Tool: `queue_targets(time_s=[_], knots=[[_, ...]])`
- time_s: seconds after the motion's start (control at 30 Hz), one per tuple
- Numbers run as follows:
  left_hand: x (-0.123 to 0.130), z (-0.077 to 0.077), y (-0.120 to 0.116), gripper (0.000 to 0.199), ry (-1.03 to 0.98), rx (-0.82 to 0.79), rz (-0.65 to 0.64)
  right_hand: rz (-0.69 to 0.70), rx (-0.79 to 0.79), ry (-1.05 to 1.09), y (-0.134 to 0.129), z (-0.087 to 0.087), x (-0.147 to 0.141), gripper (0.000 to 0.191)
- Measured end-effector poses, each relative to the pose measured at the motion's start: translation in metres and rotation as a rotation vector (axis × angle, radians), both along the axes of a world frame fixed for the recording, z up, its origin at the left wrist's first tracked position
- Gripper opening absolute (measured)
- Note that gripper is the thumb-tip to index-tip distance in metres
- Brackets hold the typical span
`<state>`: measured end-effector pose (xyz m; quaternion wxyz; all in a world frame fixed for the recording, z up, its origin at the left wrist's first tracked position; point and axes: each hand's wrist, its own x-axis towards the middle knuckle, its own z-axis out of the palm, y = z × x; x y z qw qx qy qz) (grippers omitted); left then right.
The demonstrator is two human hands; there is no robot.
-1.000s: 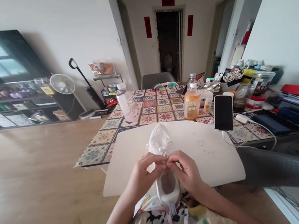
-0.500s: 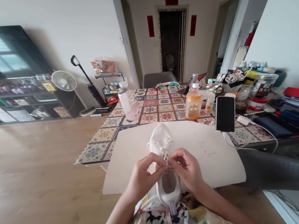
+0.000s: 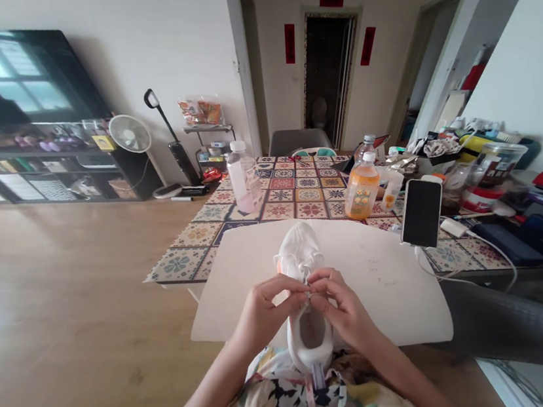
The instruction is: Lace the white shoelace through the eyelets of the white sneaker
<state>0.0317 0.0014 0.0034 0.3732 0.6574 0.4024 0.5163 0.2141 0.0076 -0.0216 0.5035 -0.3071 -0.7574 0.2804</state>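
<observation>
A white sneaker (image 3: 300, 243) lies in front of me, its toe pointing away and its heel against my lap. Part of it rests over a large white sheet (image 3: 239, 305). Above the tongue my left hand (image 3: 272, 302) pinches a white shoelace, thumb and forefinger together. Close beside it, my right hand (image 3: 338, 304) has its fingers closed on the lace too, almost touching the left fingertips. Loose lace loops lie over the front of the shoe. The bit of lace between the fingers is mostly hidden.
Past the sheet, a patterned tablecloth (image 3: 243, 226) bears a clear bottle (image 3: 244, 180), an orange drink bottle (image 3: 362, 188) and a phone (image 3: 421, 213) on a stand. Jars, cables and folders crowd the right side. A grey chair (image 3: 303, 143) stands at the far end.
The camera view has turned slightly left, shifting the room rightward. Both hands stay at the lace; the right fingers have moved closer over the left fingertips.
</observation>
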Motion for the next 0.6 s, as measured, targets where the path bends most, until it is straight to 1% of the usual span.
queue_targets(time_s=[0.03,0.1,0.23,0.33,0.4,0.47,0.6], knots=[[0.0,-0.001,0.0,0.009,-0.031,-0.047,-0.01,0.007,0.026,-0.01,0.0,0.0,0.0,0.016],[0.002,-0.002,0.001,0.012,-0.104,-0.135,-0.032,-0.031,0.156,-0.046,-0.001,0.002,0.002,0.006],[0.005,-0.001,0.003,0.016,-0.224,-0.223,-0.054,-0.185,0.511,-0.262,-0.003,0.01,0.006,0.019],[0.007,0.002,0.004,0.024,-0.305,-0.3,-0.078,-0.249,0.683,-0.411,-0.004,0.014,0.009,0.021],[0.007,0.003,0.004,0.031,-0.352,-0.368,-0.093,-0.277,0.757,-0.455,-0.005,0.015,0.01,0.02],[0.008,0.003,0.005,0.036,-0.376,-0.418,-0.109,-0.296,0.795,-0.47,-0.007,0.015,0.01,0.02],[0.007,-0.002,0.008,0.035,-0.387,-0.425,-0.129,-0.28,0.795,-0.43,-0.009,0.015,0.009,0.019]])
